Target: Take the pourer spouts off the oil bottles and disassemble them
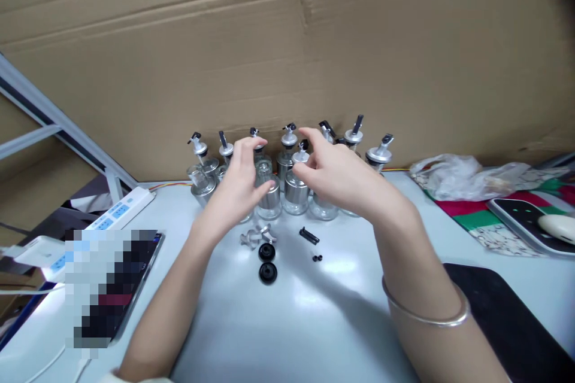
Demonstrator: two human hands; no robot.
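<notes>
Our left hand (pixel 245 170) is spread, its thumb parted from bent fingers beside a glass bottle (pixel 269 203); our right hand (pixel 336 170) is spread too, index finger stretched out near a spouted bottle (pixel 296 194). We cannot tell whether either touches glass. Both bottles stand upright in the crowded cluster on the worktop (pixel 224 329), so a sideways knock from a wrist or thumb could, we judge, topple one into its neighbours. Nearer us lie metal spout pieces (pixel 266 234), two black discs (pixel 268 262), black rods (pixel 309 236) and tiny black bits (pixel 317 258); a dragging forearm might scatter these, and the tiniest would be easiest to lose.
</notes>
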